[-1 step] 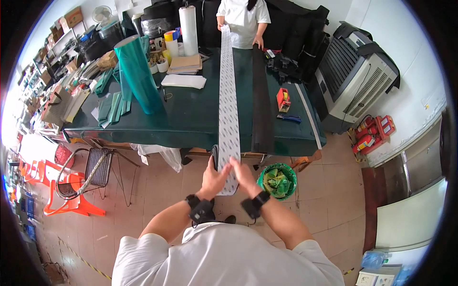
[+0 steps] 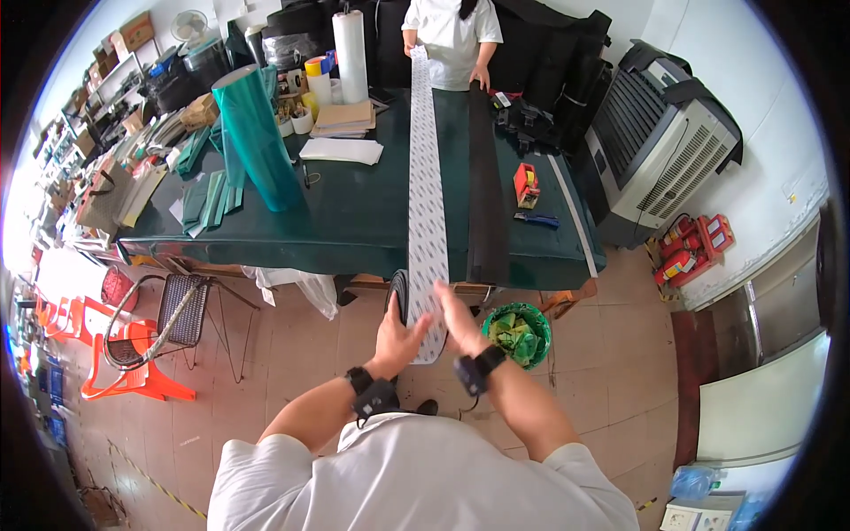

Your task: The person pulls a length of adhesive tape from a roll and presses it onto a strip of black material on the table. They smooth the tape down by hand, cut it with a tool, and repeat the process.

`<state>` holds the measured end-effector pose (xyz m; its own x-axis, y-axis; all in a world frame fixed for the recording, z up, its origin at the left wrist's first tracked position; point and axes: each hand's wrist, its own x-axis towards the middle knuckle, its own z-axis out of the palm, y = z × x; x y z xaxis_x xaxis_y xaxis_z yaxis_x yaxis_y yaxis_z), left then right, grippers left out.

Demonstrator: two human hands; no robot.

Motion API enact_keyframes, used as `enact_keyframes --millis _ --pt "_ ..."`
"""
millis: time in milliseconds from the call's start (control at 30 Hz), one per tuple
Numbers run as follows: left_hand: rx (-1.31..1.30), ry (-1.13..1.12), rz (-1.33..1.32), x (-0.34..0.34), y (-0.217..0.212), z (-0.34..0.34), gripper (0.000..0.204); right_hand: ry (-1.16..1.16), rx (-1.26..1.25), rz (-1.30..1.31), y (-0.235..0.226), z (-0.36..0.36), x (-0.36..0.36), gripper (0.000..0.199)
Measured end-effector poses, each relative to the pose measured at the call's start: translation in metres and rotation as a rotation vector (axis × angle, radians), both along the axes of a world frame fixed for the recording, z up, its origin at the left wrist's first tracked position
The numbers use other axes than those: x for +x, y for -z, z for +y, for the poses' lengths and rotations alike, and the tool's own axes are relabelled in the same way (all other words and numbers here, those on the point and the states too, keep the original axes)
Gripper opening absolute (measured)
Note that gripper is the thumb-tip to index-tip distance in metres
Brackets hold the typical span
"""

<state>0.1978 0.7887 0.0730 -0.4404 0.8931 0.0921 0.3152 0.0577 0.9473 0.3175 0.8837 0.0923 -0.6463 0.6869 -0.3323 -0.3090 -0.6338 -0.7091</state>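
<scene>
A long strip with a patterned white backing (image 2: 425, 177) runs from the far side of the table towards me. Its near end goes into a roll with dark layers (image 2: 399, 292), past the table's front edge. My left hand (image 2: 400, 341) is closed round the roll's left side, its thumb lying over the white face. At the strip's right edge my right hand (image 2: 459, 323) has its fingers stretched out; whether they touch the strip I cannot tell. Across the table a person in a white shirt (image 2: 450, 40) holds the strip's far end with one hand and rests the other on a black strip (image 2: 487, 186).
On the dark green table (image 2: 354, 212) are a red tape dispenser (image 2: 526, 186), a blue-handled cutter (image 2: 537, 219), a teal film roll (image 2: 257, 142) and paper sheets (image 2: 341, 151). A green-lined bin (image 2: 515, 336) stands right of my hands, a wicker chair (image 2: 184, 310) to the left.
My right hand has shifted slightly right, its fingers farther from my left hand. The near part of the strip and the roll have moved a little to the right.
</scene>
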Motion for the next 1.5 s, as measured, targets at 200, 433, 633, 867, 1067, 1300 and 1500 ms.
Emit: enact_keyframes --millis 200,433,633,867,1067,1300,1500 --pt "0.216 0.122 0.225 0.000 0.007 -0.024 0.089 -0.030 -0.020 -0.318 -0.010 0.015 0.001 0.063" --pt "-0.241 0.022 -0.925 -0.036 -0.020 0.033 0.080 0.169 0.704 -0.732 -0.008 -0.054 -0.012 0.068" --pt "-0.478 -0.045 -0.778 -0.033 -0.036 0.043 0.080 0.336 1.025 -0.572 0.029 -0.061 -0.004 0.070" --pt "-0.020 -0.065 0.206 0.006 0.006 -0.008 0.089 0.033 0.047 -0.287 0.005 0.022 -0.012 0.069" --pt "0.134 0.055 0.439 0.003 0.007 -0.015 0.096 0.101 -0.051 -0.436 0.018 0.012 -0.011 0.065" --pt "-0.475 0.066 -0.933 -0.039 -0.031 0.049 0.092 0.386 0.826 -0.639 0.022 -0.062 -0.014 0.070" --pt "-0.263 -0.027 -0.440 -0.011 -0.001 0.027 0.088 0.303 0.591 -0.414 0.053 -0.029 -0.004 0.070"
